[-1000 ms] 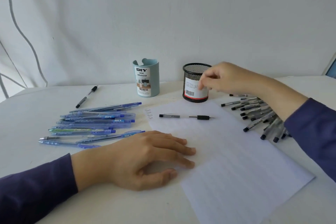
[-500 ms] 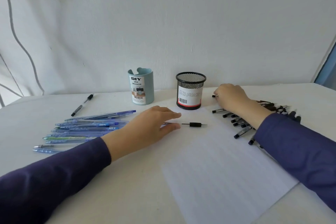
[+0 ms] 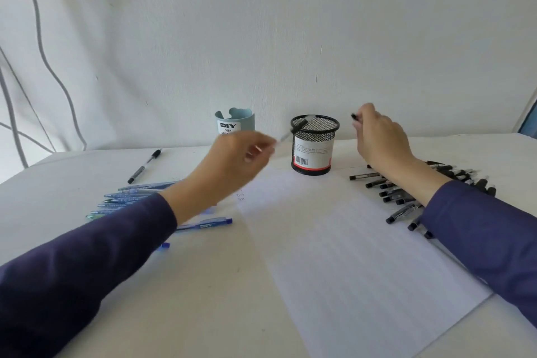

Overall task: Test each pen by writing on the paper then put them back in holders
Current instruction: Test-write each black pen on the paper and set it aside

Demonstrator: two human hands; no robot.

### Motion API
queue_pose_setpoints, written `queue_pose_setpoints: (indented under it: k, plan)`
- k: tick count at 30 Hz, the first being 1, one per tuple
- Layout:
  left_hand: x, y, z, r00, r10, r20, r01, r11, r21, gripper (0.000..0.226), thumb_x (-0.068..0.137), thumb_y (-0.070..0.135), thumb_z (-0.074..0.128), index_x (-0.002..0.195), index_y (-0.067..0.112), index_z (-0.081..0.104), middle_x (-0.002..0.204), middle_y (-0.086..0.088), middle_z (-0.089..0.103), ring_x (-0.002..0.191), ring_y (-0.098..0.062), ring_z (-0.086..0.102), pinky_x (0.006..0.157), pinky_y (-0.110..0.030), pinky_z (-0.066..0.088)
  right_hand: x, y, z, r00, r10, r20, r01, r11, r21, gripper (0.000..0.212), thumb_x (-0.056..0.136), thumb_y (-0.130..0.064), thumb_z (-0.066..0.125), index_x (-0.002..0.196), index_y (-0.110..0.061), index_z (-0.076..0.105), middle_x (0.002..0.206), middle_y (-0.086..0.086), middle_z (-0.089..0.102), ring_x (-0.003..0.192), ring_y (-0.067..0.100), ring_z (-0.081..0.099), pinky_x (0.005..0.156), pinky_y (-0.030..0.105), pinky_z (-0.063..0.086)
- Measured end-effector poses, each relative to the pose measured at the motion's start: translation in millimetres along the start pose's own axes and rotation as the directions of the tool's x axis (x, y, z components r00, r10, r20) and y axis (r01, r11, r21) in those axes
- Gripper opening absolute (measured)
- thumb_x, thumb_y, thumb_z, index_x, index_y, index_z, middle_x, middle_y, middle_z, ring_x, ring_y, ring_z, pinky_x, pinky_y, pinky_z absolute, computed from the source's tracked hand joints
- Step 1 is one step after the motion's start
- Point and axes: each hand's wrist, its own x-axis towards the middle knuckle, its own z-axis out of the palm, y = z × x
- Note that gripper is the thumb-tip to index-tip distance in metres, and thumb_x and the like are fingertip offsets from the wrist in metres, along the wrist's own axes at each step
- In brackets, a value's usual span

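One pen (image 3: pixel 294 130) pinched by left hand (image 3: pixel 232 160) at mesh holder (image 3: pixel 316 135) rim, right hand (image 3: pixel 380 139) seemingly gripping black pen (image 3: pixel 354 117)

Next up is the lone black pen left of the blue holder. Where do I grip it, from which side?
Pinch the black pen at mid-barrel, straight down from above, across its slanted axis. It lies flat on the table, clear of the blue pens, both sides free.

holders (image 3: pixel 315 145) behind paper (image 3: pixel 348 256), pens (image 3: pixel 389 192) apparently both sides
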Motion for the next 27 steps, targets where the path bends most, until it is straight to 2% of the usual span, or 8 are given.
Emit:
queue_pose_setpoints:
  k: [4,7,10,14,17,19,22,27]
  plan:
    - [18.6,-8.7,-34.2,0.979,-0.099,-0.18,0.093,0.995,-0.04,0.012,0.091,0.015,0.066,0.102,0.018,0.07,0.084,0.014,0.066,0.073,0.008,0.062,0.069,-0.005,0.049,5.4,-26.8,-16.1,0.951,-0.068,-0.303,0.124,0.978,0.17,0.02,0.101,-0.018,0.044,0.113,-0.004,0.052,0.094,0.009,0.066,0.076,0.036,0.058,0.069,0.043,0.041]
    - [25.1,-30.9,-59.8,0.951,-0.159,-0.265,0.175,0.984,0.038,0.01,0.09,0.017,0.067,0.099,0.019,0.07,0.082,0.014,0.066,0.067,0.01,0.061,0.065,-0.004,0.047,-4.0,-54.9,-30.2,0.913,-0.189,-0.362,0.314,0.892,0.326,0.017,0.102,-0.02,0.044,0.116,-0.014,0.05,0.097,-0.001,0.064,0.079,0.026,0.058,0.072,0.044,0.047]
    - [22.5,-65.7,-79.6,0.945,-0.238,-0.226,0.29,0.929,0.231,0.011,0.089,0.019,0.067,0.097,0.012,0.071,0.086,0.003,0.07,0.07,-0.008,0.066,0.071,-0.024,0.055,-21.9,-84.5,-39.1,0.905,-0.344,-0.25,0.425,0.749,0.509,0.018,0.102,-0.022,0.044,0.12,-0.024,0.047,0.104,-0.004,0.061,0.083,0.02,0.059,0.075,0.037,0.049]
    - [6.8,-110.1,-85.8,0.892,-0.442,-0.094,0.418,0.73,0.541,0.016,0.086,0.016,0.064,0.082,0.002,0.07,0.075,-0.015,0.07,0.071,-0.033,0.065,0.068,-0.039,0.055,-38.9,-107.8,-31.4,0.859,-0.503,-0.095,0.481,0.73,0.486,0.027,0.103,-0.033,0.04,0.122,-0.023,0.056,0.091,-0.002,0.064,0.073,0.016,0.056,0.065,0.037,0.047]
    - [-4.6,-121.8,-82.5,0.809,-0.587,-0.036,0.451,0.578,0.68,0.015,0.084,0.011,0.063,0.077,-0.002,0.066,0.066,-0.014,0.061,0.061,-0.031,0.058,0.055,-0.03,0.045,-50.1,-112.8,-27.1,0.853,-0.522,0.015,0.434,0.724,0.536,0.029,0.1,-0.034,0.046,0.125,-0.024,0.056,0.073,-0.015,0.058,0.067,0.01,0.054,0.07,0.031,0.041]
    - [-7.0,-124.3,-79.7,0.778,-0.628,-0.022,0.428,0.504,0.75,0.013,0.084,0.011,0.062,0.077,0.0,0.062,0.065,-0.01,0.054,0.058,-0.025,0.052,0.054,-0.027,0.04,-54.1,-111.9,-26.8,0.86,-0.496,0.118,0.361,0.755,0.548,0.037,0.096,-0.048,0.047,0.128,-0.029,0.049,0.068,-0.009,0.054,0.068,0.007,0.055,0.08,0.03,0.042]
    - [-7.9,-125.7,-76.1,0.765,-0.644,-0.004,0.394,0.464,0.793,0.015,0.084,0.01,0.062,0.074,0.003,0.053,0.063,-0.008,0.047,0.06,-0.025,0.049,0.055,-0.028,0.04,-52.5,-109.4,-29.1,0.883,-0.424,0.201,0.235,0.77,0.593,0.05,0.084,-0.064,0.055,0.124,-0.035,0.045,0.06,-0.01,0.04,0.064,0.004,0.053,0.08,0.037,0.053]
    - [-8.2,-131.1,-77.2,0.772,-0.635,-0.027,0.401,0.453,0.796,0.012,0.085,0.01,0.062,0.077,0.004,0.056,0.067,-0.008,0.049,0.061,-0.025,0.05,0.055,-0.029,0.039,-49.9,-109.3,-32.4,0.877,-0.458,0.148,0.236,0.677,0.697,0.036,0.083,-0.048,0.058,0.11,-0.028,0.047,0.057,-0.007,0.034,0.057,0.013,0.042,0.07,0.024,0.052]
